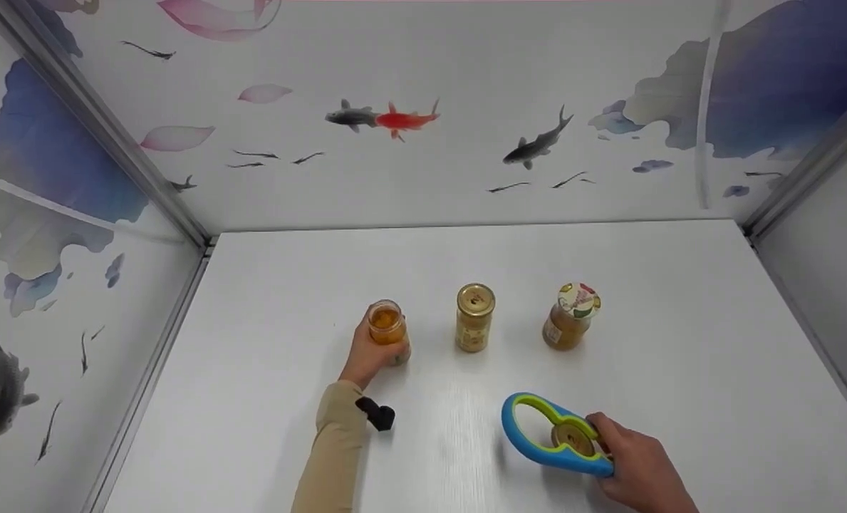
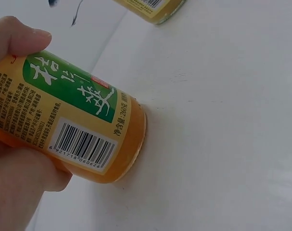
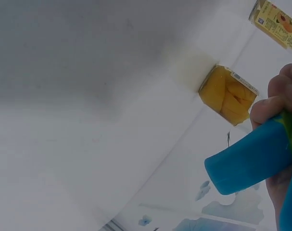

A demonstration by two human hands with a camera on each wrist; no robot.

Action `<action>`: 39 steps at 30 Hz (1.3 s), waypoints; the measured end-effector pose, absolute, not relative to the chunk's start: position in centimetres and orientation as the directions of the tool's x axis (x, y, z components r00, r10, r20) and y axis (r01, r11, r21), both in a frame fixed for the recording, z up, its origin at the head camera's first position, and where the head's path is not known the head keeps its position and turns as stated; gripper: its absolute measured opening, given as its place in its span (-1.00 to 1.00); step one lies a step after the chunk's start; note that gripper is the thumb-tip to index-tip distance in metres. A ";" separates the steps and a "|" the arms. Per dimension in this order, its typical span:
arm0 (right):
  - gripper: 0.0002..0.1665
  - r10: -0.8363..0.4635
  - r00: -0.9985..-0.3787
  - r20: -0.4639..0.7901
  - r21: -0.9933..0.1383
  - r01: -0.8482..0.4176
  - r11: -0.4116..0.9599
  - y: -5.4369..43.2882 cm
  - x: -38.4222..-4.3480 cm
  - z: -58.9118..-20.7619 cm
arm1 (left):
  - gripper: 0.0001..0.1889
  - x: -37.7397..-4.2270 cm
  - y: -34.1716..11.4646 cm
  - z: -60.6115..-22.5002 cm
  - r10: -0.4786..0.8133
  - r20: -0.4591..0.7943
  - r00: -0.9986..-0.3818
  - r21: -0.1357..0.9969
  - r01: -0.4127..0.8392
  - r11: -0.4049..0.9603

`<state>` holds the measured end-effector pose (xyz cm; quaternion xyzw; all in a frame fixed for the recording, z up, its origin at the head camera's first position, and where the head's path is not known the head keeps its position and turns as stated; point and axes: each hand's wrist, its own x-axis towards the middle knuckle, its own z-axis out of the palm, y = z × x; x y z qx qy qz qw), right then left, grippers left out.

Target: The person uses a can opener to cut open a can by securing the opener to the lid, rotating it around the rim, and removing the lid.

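Note:
My left hand (image 1: 367, 358) grips a lidless glass jar (image 1: 387, 329) from its left side, the mouth upward and orange contents inside. In the left wrist view, the jar's label (image 2: 71, 103) is green and tan with a barcode, and the thumb and fingers wrap its body. At the front right, my right hand (image 1: 640, 462) holds a blue and green jar opener (image 1: 562, 459) by its handle end. A gold lid (image 1: 573, 437) sits within the opener's smaller loop. The opener's blue handle end (image 3: 249, 159) also shows in the right wrist view.
A tall jar with a gold lid (image 1: 475, 320) stands right of the held jar. Farther right is a jar with a patterned lid (image 1: 569, 317), with fruit pieces (image 3: 227, 96) inside. Painted panels (image 1: 451, 185) border the white table (image 1: 273, 285) at back and sides.

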<state>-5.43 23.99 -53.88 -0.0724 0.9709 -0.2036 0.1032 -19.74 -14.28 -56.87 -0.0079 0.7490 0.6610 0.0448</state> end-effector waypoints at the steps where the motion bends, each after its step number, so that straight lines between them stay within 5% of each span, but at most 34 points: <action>1: -0.22 -0.182 -0.967 -0.179 -0.412 -0.095 0.906 23.9 -5.4 -54.0 | -0.26 -19.8 -14.2 -56.9 0.039 -0.085 -0.996 0.989 -0.080 0.124; 14: -0.25 -0.170 -0.960 -0.222 -0.424 -0.062 0.903 23.7 -5.0 -54.5 | -0.15 -20.9 -14.2 -56.4 -0.022 -0.167 -0.986 0.968 -0.168 0.185; 27: -0.25 -0.156 -0.950 -0.272 -0.446 -0.019 0.895 23.2 -4.8 -54.3 | -0.20 -21.0 -14.6 -56.8 0.003 -0.118 -0.993 0.975 -0.116 0.190; 39: -0.27 -0.156 -0.952 -0.265 -0.459 -0.018 0.888 23.0 -4.7 -54.3 | 0.12 -20.1 -16.5 -56.5 0.056 -0.138 -0.989 0.970 -0.123 0.208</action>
